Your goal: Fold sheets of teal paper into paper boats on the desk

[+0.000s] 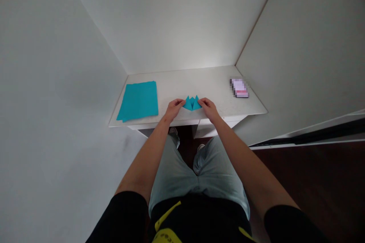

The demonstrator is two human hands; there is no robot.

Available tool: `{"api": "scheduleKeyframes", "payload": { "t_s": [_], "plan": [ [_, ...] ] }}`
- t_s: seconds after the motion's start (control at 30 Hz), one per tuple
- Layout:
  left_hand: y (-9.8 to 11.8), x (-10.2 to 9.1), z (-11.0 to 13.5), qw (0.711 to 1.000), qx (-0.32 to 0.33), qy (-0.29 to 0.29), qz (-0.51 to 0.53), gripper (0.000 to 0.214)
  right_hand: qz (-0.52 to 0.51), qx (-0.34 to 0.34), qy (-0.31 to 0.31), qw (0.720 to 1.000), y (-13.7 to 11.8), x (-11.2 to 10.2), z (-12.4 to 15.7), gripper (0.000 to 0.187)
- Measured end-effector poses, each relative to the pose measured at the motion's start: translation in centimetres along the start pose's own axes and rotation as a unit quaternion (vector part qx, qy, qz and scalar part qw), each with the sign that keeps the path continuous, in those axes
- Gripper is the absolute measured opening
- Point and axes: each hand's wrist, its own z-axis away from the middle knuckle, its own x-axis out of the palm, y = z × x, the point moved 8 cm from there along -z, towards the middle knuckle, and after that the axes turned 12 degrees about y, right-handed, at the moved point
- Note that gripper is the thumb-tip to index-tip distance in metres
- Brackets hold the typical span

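While pinching from both sides: a folded turquoise paper shape (pixel 192 103), resting near the front edge of the white tabletop (pixel 194 85).
Fingers of left hand (pixel 173 108) and right hand (pixel 209 108) closed on its ends; flat turquoise paper sheet (pixel 138 100) well off left, pixelated object (pixel 239 88) far right.

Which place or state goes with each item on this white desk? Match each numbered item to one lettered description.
Items:
1. Left hand
2. Folded teal paper
3. Flat teal paper
4. Blurred rectangular object

Descriptions:
A. Near the right end of the white desk
B. Between the person's two hands
C. Fingers on the folded paper's left side
D. Lying at the desk's left end

Pairs: 1-C, 2-B, 3-D, 4-A
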Motion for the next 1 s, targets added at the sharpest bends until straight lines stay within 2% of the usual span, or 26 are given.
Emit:
{"api": "scheduleKeyframes", "payload": {
  "t_s": [0.3, 0.6, 0.7, 0.83, 1.0],
  "plan": [
    [-0.2, -2.1, 0.0, 0.994, -0.017, 0.102, 0.020, 0.031, 0.005, -0.014, 0.067, 0.998, 0.0, -1.4, -0.2, 0.055],
    [-0.2, -2.0, -0.3, 0.992, -0.008, 0.115, 0.046, 0.041, -0.009, -0.034, 0.094, 0.995, 0.0, -1.7, -0.1, 0.047],
    [-0.1, -1.5, -0.1, 0.995, -0.004, 0.082, 0.054, 0.047, -0.003, -0.038, 0.085, 0.996, -0.1, -1.7, -0.1, 0.047],
    [0.2, -0.3, 0.7, 0.999, 0.001, -0.003, 0.033, 0.060, 0.021, -0.042, 0.067, 0.997, -0.3, -1.5, 0.1, 0.048],
    [1.1, 0.5, 1.7, 0.998, 0.027, -0.047, 0.020, 0.049, 0.025, -0.054, 0.033, 0.998, -0.6, -1.2, 0.3, 0.050]
  ]
}}
